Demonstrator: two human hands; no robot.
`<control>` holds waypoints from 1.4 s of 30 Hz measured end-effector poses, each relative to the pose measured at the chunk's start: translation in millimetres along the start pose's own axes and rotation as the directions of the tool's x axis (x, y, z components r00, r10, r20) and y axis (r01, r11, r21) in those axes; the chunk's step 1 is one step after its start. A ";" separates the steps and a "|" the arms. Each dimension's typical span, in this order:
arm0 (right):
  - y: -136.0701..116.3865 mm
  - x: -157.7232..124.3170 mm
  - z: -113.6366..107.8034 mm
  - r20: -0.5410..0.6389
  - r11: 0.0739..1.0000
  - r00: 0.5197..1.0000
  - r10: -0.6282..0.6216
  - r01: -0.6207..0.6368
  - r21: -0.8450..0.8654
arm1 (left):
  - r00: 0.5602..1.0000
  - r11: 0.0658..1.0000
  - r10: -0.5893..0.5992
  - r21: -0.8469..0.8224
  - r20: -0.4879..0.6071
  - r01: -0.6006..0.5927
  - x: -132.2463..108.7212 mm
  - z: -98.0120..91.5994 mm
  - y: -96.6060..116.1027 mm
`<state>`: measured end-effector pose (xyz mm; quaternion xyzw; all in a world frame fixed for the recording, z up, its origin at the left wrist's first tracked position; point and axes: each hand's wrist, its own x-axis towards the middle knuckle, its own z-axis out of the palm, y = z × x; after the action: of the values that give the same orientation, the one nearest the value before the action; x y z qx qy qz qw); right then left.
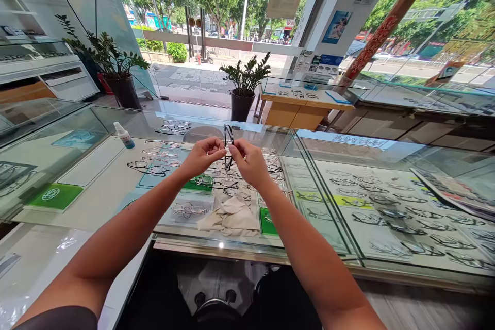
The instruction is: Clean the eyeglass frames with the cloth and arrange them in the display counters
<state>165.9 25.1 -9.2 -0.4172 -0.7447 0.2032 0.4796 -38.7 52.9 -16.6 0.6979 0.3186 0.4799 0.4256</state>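
Both my hands hold one dark-framed pair of eyeglasses (228, 134) turned on end above the glass counter. The fingers of my left hand (207, 154) pinch it from the left near its middle. From the other side, my right hand (247, 159) grips it with thumb and fingers closed. Just which parts of the frame they press is hidden by the fingertips. Below my hands, a crumpled beige cloth (232, 214) lies on the counter. Several more eyeglasses (149, 167) are spread around it, some on green cards.
A small spray bottle (124, 135) with bluish liquid stands at the counter's left. To the right, a glass display case (336, 227) holds rows of eyeglasses, with a magazine (452, 193) on its top. A potted plant (242, 100) stands beyond the counter, before the window.
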 end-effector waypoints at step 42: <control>14.4 1.6 -2.9 -0.348 0.951 0.922 -0.167 0.058 -0.303 | 0.998 0.998 0.001 -0.059 -0.061 -0.004 2.6 -0.2 -4.0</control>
<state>174.3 34.3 -17.1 -0.4692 -0.6855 -0.0174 0.5564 -38.1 56.8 -19.2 0.6705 0.3161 0.5107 0.4356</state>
